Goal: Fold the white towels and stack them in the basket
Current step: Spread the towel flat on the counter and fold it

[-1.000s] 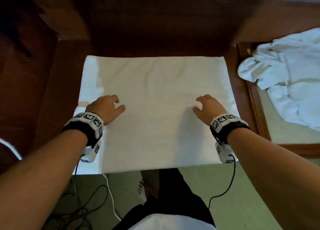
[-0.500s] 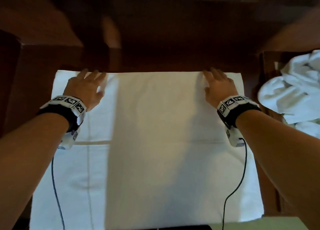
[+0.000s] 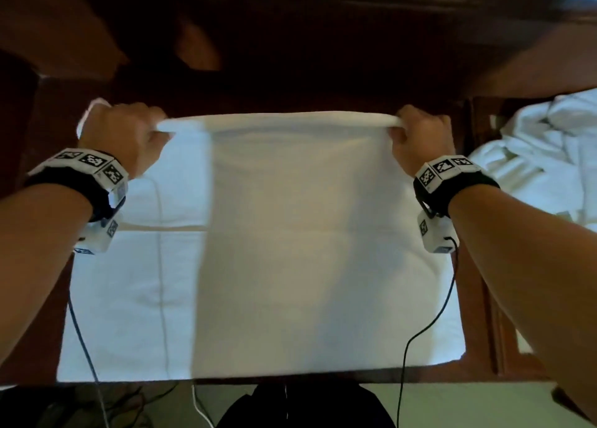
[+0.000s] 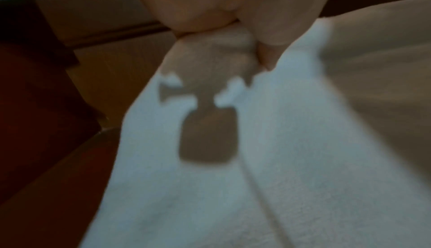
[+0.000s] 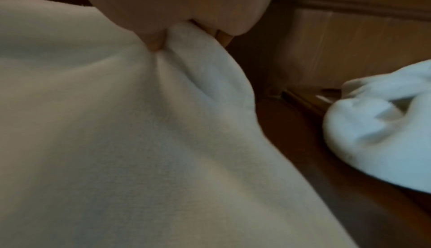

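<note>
towel [image 3: 290, 234] flat on table [image 3: 478, 298] | far corners pinched, lifted: left hand [image 3: 129, 133], right hand [image 3: 416, 137]

A white towel [image 3: 290, 250] lies spread flat on the dark wooden table [image 3: 42, 130], its far edge lifted off the surface and stretched taut. A crumpled heap of white towels [image 3: 542, 156] lies to the right.

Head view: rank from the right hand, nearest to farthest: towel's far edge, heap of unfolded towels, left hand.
1. Towel's far edge: in the right hand, pinched at its right corner.
2. Heap of unfolded towels: just off to the right, apart from the hand.
3. Left hand: farthest, across the towel's width, gripping the opposite corner.
</note>
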Available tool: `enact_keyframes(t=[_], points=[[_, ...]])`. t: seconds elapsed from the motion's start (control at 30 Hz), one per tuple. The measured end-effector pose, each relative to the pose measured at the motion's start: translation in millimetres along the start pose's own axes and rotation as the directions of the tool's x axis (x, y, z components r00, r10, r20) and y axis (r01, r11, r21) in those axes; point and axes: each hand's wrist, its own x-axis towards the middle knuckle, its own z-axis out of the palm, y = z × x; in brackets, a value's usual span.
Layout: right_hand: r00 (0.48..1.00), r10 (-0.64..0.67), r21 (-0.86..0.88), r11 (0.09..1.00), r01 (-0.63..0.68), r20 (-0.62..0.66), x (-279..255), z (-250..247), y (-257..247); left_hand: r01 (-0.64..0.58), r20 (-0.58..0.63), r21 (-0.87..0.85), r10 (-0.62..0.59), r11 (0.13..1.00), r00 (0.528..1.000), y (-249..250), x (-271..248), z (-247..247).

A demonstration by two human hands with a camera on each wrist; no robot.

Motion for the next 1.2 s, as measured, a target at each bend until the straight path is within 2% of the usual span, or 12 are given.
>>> enact_keyframes(t=[0.13,0.27,0.47,0.53,0.6,0.67,0.7,0.8,0.9,1.03,1.13,1.2], points=[[0.989,-0.053,-0.071,0.997,0.043,-0.14,-41.5,-22.6,-6.2,-0.053,-0.062,0.043,0.056,0.998,0.997,-1.2,-43.8,-32.8],[0.973,-0.069,-0.092,0.995,0.05,-0.221,-108.3,-43.4,-12.6,-0.071,-0.135,0.041,0.076,0.997,0.988,5.9,-115.6,-49.8],[0.946,-0.027,-0.082,0.997,0.0,-0.324,-246.9,-36.3,-17.6,-0.104,-0.248,0.063,0.116,0.993,0.962,23.2,-252.5,-19.3],[0.964,0.009,-0.099,0.994,-0.037,-0.264,-293.4,-16.0,-13.9,-0.093,-0.181,0.051,0.101,0.994,0.978,32.2,-290.9,9.9],[0.997,0.066,-0.183,0.98,-0.074,-0.051,-331.0,9.7,-7.7,-0.09,-0.041,0.04,0.091,0.995,0.995,38.1,-320.4,45.5],[0.976,0.148,-0.288,0.953,-0.098,0.157,-359.6,30.2,-3.8,-0.045,0.134,0.021,0.042,0.999,0.99,43.5,-338.9,71.2],[0.963,0.18,-0.309,0.944,-0.113,0.2,-368.4,36.2,-3.4,-0.021,0.181,0.013,0.019,1.0,0.983,46.5,-343.2,78.2],[0.963,0.174,-0.271,0.956,-0.114,0.208,-370.7,40.7,-3.9,0.001,0.176,-0.026,0.004,1.0,0.984,54.2,-342.7,86.5],[0.933,0.166,-0.17,0.979,-0.116,0.319,-359.3,41.3,0.5,0.008,0.154,-0.094,0.006,0.996,0.988,52.5,-338.6,90.4],[0.962,0.144,-0.04,0.99,-0.139,0.232,-375.7,39.3,18.9,-0.006,0.018,-0.249,0.011,0.968,1.0,48.4,-363.6,97.0],[0.936,0.113,-0.116,0.99,-0.079,0.332,-386.7,46.8,24.4,-0.05,0.085,-0.233,0.071,0.971,0.994,49.5,-383.0,105.5],[0.935,0.137,-0.096,0.989,-0.112,0.328,-383.5,45.8,25.1,-0.057,0.092,-0.233,0.08,0.971,0.993,46.3,-381.6,109.6]])
